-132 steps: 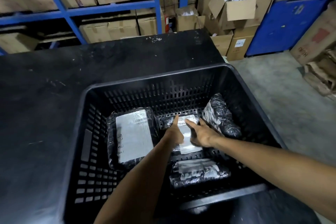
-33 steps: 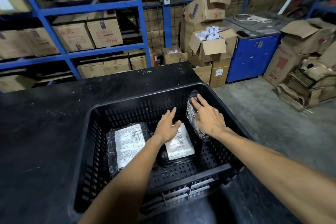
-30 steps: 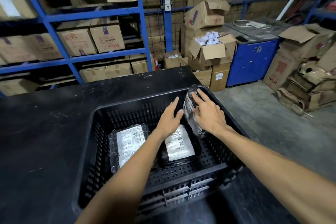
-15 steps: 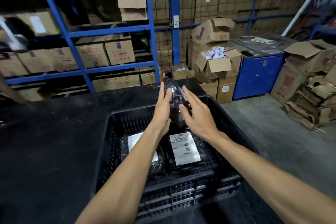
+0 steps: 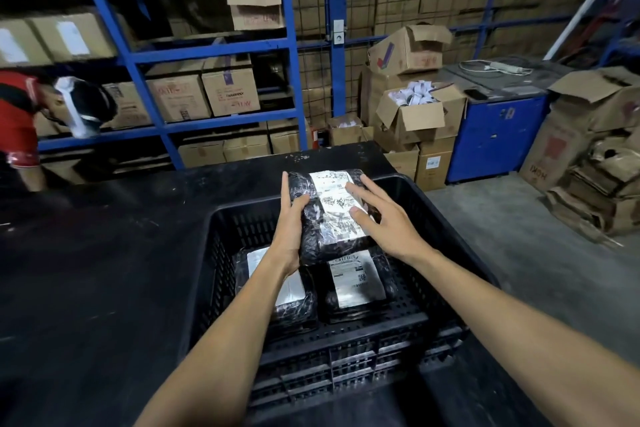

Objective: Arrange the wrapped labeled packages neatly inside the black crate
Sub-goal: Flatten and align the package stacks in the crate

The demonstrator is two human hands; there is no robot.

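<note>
A black plastic crate (image 5: 346,354) stands on a black table (image 5: 104,270). Above its far half I hold a black wrapped package (image 5: 329,215) with a white label facing up. My left hand (image 5: 289,229) grips its left edge, thumb on top. My right hand (image 5: 384,222) lies on its right side with the fingers spread. On the crate floor lie two more labeled packages side by side: a left package (image 5: 294,291), partly hidden by my left forearm, and a right package (image 5: 356,284).
Blue shelving (image 5: 214,55) with cardboard boxes stands behind the table. A person in a red top (image 5: 20,114) bends at the far left. Open boxes (image 5: 415,114), a blue cabinet (image 5: 495,135) and flattened cartons (image 5: 595,166) are on the right, with grey floor between.
The package that leaned against the crate's right wall has been lifted by both hands and turned label up above the crate. The view tilted upward and a person appeared at left.
</note>
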